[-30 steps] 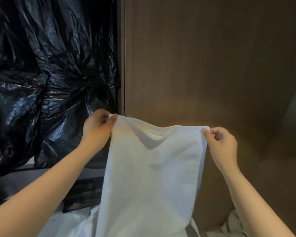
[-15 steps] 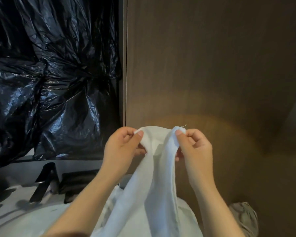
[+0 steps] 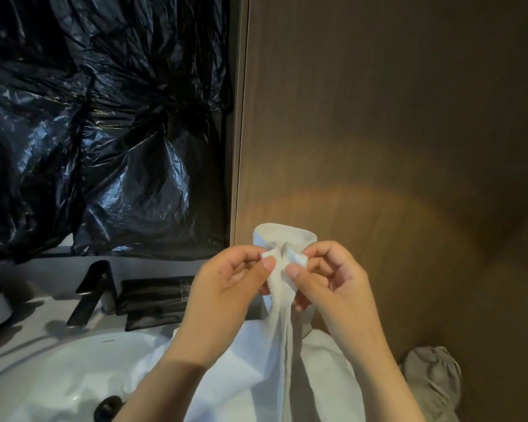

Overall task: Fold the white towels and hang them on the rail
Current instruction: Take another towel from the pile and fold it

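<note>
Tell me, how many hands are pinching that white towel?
2. The left hand pinches the white towel near its top; the right hand pinches it right alongside.

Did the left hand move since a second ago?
Yes. The left hand moved right, from in front of the black plastic sheet across the vertical trim strip, to meet the right hand on the white towel.

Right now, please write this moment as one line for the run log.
step: folding | left hand: pinches white towel corner | right hand: pinches other corner | corners: held together | towel body: hangs down between hands
</note>
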Action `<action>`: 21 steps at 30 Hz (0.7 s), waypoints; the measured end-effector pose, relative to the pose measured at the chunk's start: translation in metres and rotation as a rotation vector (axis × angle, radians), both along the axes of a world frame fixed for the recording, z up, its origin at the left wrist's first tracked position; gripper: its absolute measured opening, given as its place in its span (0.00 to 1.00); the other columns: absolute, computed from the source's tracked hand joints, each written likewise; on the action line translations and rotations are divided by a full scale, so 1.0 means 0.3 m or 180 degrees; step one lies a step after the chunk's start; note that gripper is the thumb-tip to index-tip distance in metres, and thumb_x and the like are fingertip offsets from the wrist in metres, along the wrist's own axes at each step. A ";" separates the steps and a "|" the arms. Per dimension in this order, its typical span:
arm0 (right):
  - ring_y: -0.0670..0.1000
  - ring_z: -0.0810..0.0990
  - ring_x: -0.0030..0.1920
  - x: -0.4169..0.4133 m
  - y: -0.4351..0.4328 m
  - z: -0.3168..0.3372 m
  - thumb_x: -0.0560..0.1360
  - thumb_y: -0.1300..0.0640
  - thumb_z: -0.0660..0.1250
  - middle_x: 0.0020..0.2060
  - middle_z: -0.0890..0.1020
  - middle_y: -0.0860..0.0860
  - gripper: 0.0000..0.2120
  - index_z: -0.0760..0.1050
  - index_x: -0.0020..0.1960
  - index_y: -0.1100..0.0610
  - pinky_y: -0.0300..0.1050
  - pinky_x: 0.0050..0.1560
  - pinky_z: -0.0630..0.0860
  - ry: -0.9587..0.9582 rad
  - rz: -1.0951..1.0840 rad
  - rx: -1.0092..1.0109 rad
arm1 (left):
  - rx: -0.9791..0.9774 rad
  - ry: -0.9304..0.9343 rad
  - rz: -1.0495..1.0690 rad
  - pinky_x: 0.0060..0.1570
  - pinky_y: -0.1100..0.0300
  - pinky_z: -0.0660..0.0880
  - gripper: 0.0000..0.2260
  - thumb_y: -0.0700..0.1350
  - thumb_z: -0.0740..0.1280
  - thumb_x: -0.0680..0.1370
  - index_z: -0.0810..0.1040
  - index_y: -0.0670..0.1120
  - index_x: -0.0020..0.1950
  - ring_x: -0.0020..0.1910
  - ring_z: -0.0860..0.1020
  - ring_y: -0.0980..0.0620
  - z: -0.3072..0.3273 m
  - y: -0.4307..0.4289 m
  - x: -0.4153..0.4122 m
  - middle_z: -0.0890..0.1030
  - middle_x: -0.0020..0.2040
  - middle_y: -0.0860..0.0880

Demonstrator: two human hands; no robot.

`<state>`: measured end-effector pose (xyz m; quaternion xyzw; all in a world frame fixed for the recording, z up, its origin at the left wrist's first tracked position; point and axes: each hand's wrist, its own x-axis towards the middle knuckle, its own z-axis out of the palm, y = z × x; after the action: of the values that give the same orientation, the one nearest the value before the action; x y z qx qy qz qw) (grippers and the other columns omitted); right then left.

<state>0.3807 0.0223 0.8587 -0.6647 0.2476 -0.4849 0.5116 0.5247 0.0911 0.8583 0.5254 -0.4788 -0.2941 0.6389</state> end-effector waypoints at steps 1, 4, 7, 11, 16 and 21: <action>0.51 0.80 0.29 0.000 0.004 0.002 0.69 0.52 0.73 0.32 0.81 0.53 0.14 0.75 0.49 0.58 0.40 0.29 0.77 -0.0037 0.0010 -0.0017 | -0.0038 0.0034 -0.0018 0.46 0.62 0.81 0.09 0.50 0.67 0.75 0.83 0.47 0.51 0.44 0.84 0.52 -0.001 0.005 -0.002 0.85 0.44 0.50; 0.47 0.79 0.29 0.003 0.009 -0.001 0.73 0.58 0.73 0.31 0.79 0.44 0.12 0.75 0.54 0.55 0.40 0.30 0.78 -0.0010 -0.0042 -0.0194 | -0.0083 0.0162 -0.0064 0.45 0.63 0.80 0.10 0.49 0.67 0.74 0.83 0.47 0.50 0.42 0.84 0.52 -0.007 0.010 -0.004 0.85 0.43 0.49; 0.49 0.81 0.33 0.001 0.012 -0.008 0.73 0.59 0.73 0.36 0.80 0.42 0.15 0.78 0.58 0.50 0.40 0.33 0.79 0.0137 0.0048 -0.0212 | -0.0101 0.0237 -0.0127 0.46 0.60 0.81 0.08 0.46 0.67 0.75 0.84 0.46 0.50 0.42 0.84 0.49 -0.019 0.013 0.000 0.85 0.43 0.48; 0.55 0.84 0.40 -0.016 0.005 -0.003 0.74 0.53 0.70 0.46 0.84 0.50 0.14 0.80 0.59 0.49 0.41 0.41 0.81 0.0246 0.0637 -0.0053 | -0.0145 0.0217 -0.0131 0.42 0.63 0.80 0.09 0.49 0.67 0.73 0.84 0.48 0.48 0.40 0.84 0.51 -0.026 0.021 0.010 0.85 0.43 0.48; 0.56 0.84 0.46 -0.043 -0.018 -0.008 0.77 0.53 0.67 0.48 0.83 0.59 0.13 0.80 0.60 0.53 0.47 0.47 0.81 0.0084 0.1052 0.0395 | -0.0163 0.0265 -0.0151 0.40 0.66 0.77 0.09 0.51 0.67 0.73 0.84 0.52 0.47 0.38 0.82 0.57 -0.031 0.026 0.021 0.85 0.42 0.49; 0.54 0.84 0.37 -0.023 -0.023 -0.008 0.75 0.57 0.68 0.40 0.84 0.59 0.10 0.81 0.55 0.53 0.43 0.39 0.81 0.0116 0.0947 0.0347 | -0.0117 0.0180 -0.0182 0.43 0.63 0.79 0.08 0.51 0.67 0.74 0.84 0.52 0.48 0.41 0.83 0.52 -0.042 0.032 0.023 0.85 0.44 0.48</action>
<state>0.3737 0.0153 0.8564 -0.6739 0.1816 -0.3775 0.6085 0.5316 0.1006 0.8457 0.4911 -0.4807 -0.3181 0.6531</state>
